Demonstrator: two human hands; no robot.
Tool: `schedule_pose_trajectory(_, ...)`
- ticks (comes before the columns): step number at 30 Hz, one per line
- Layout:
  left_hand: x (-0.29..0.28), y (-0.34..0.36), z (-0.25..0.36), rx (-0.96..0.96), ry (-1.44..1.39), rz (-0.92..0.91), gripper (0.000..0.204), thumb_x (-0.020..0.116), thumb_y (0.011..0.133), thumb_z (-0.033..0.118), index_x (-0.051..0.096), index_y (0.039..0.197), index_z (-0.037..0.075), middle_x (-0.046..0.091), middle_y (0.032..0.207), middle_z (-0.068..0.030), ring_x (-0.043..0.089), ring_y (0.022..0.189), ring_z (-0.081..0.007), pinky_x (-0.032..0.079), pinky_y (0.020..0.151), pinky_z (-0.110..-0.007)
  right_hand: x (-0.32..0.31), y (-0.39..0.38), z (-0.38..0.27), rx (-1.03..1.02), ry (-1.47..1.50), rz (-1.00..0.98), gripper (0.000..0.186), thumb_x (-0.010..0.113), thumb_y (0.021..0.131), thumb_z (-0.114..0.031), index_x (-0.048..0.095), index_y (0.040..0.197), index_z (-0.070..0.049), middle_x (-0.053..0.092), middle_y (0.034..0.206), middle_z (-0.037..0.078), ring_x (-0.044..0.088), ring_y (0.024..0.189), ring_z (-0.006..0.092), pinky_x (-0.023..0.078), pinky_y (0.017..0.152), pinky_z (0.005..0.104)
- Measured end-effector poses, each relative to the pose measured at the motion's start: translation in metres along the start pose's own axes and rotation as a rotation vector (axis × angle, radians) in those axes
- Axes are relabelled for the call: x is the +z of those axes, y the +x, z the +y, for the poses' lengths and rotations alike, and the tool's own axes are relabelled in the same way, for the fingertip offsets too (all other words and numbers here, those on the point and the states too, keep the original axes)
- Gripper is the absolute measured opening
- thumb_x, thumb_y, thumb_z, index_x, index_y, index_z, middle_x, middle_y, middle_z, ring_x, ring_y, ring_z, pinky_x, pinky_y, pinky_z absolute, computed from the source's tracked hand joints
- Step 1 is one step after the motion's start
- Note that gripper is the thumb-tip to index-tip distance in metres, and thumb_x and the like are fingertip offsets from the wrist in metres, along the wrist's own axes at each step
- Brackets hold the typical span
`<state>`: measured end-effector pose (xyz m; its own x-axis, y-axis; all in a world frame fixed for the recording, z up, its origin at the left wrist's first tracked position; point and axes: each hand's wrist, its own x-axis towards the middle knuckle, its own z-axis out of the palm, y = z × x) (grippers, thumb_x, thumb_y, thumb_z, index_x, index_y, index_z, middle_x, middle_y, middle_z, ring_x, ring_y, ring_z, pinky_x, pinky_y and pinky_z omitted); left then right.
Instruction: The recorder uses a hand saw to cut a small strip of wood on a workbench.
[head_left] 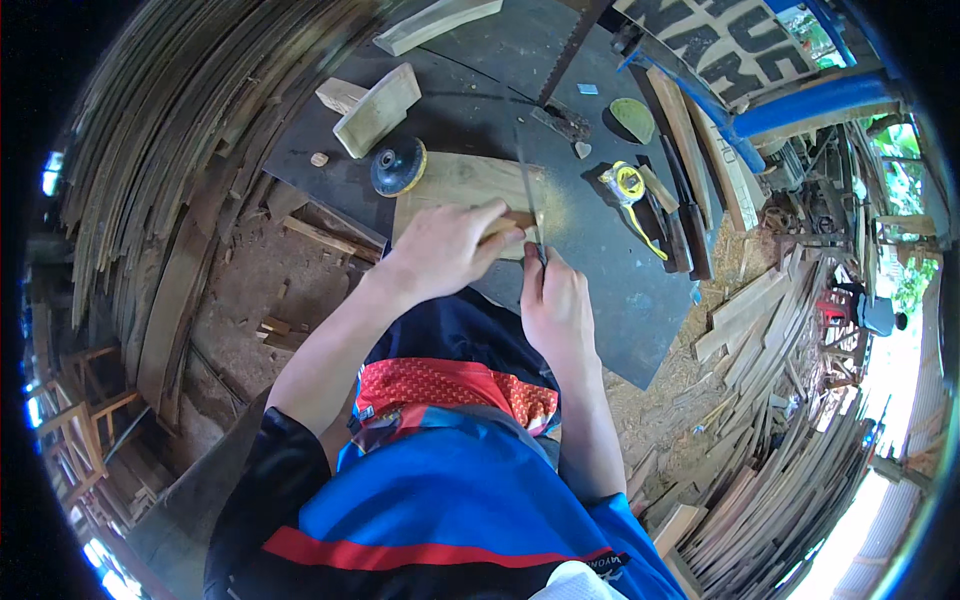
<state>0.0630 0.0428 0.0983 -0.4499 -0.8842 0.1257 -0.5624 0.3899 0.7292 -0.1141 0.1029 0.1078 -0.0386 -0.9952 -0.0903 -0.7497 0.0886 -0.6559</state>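
Observation:
My left hand (450,245) pinches a small piece of wood (522,218) over a pale board (440,180). My right hand (555,300) grips the near end of a long, thin metal tool (528,170) that points away from me against that piece. Yellow sawdust lies beside the board. A black round sanding disc (398,160) rests at the board's back left. To the right are a yellow tape measure (625,183), dark long tools (690,235) and a small pale heart-shaped piece (583,149).
The dark table (640,330) also holds shaped wooden parts (375,110), a saw blade (570,50) and a green disc (632,117). Timber stacks (160,200) rise at left; loose boards (750,330) lie right. A blue metal frame (800,120) with a painted sign stands back right.

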Motion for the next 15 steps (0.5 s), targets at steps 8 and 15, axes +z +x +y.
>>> schedule_pose_trajectory(8,0.01,0.012,-0.015,-0.09,0.102,0.127,0.028,0.064,0.097,0.033,0.066,0.1,0.005,0.068,0.072,-0.0204,0.067,0.071,-0.0436,0.052,0.063,-0.052,0.008,-0.012,0.015,0.029,0.0,-0.013,0.031,0.052,0.103,-0.02,0.058,0.084,0.004,0.06,0.072,0.032,0.061,0.075,0.0524,0.046,0.066,0.0591)
schedule_pose_trajectory(15,0.012,0.014,-0.019,-0.025,0.016,0.032,0.029,0.058,0.102,0.03,0.061,0.097,0.002,0.065,0.077,-0.0239,0.067,0.073,-0.0409,0.049,0.061,-0.046,0.005,-0.016,0.018,0.065,-0.022,-0.052,0.033,0.05,0.104,-0.021,0.06,0.086,0.006,0.061,0.074,0.033,0.062,0.078,0.0522,0.047,0.068,0.0581)
